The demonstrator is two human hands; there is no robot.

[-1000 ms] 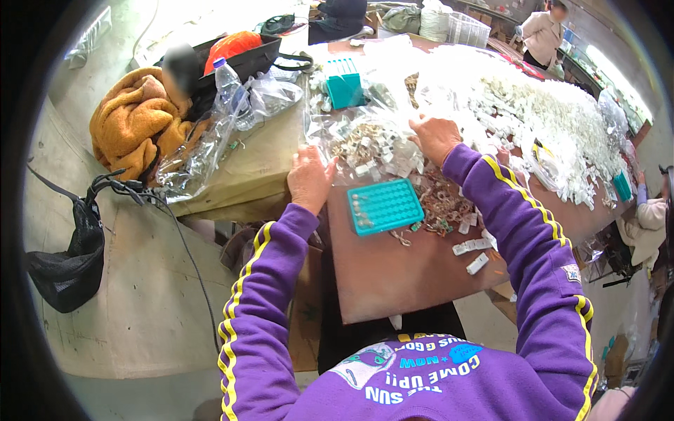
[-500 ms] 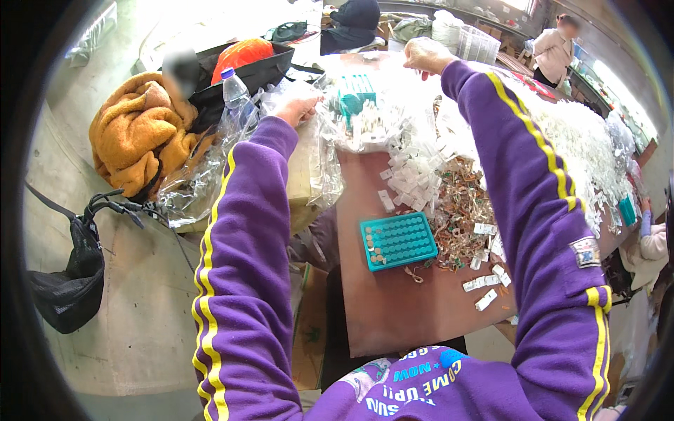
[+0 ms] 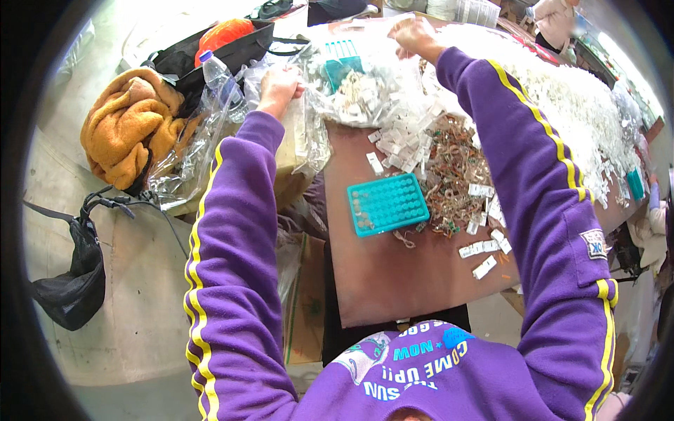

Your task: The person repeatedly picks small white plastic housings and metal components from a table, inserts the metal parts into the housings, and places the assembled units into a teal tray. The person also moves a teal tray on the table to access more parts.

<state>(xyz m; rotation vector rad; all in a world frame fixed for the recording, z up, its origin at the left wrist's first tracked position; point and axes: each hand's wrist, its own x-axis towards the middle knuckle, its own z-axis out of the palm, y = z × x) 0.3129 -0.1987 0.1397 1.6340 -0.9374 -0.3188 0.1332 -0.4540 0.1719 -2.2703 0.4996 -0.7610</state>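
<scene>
Both my arms, in purple sleeves with yellow stripes, reach toward the far side of the brown table. My left hand [image 3: 282, 85] is closed, fingers curled, beside crumpled clear plastic [image 3: 316, 137]; what it grips is hidden. Farther right, my right hand [image 3: 415, 38] has bent, closed fingers above the bright far part of the table; anything in them is too small to see. Between and below my hands, a clear bag [image 3: 372, 116] holds pale small pieces [image 3: 358, 91] and an upright teal tray [image 3: 342, 69]. Nearer me lies a teal tray [image 3: 387, 203] with rows of round hollows, several filled with discs.
Small white pieces [image 3: 404, 144] and a brownish tangle [image 3: 453, 175] lie right of the near tray. A large white heap [image 3: 562, 119] covers the right side. On the left are an orange-brown cloth [image 3: 130, 126], a bottle [image 3: 219, 77] and a black bag [image 3: 182, 67]. A person [image 3: 554, 21] stands at back right.
The view has tilted, so the table and trays sit higher and slightly left. Relative to the table, both hands remain near the same places; my left hand has turned more upright.
</scene>
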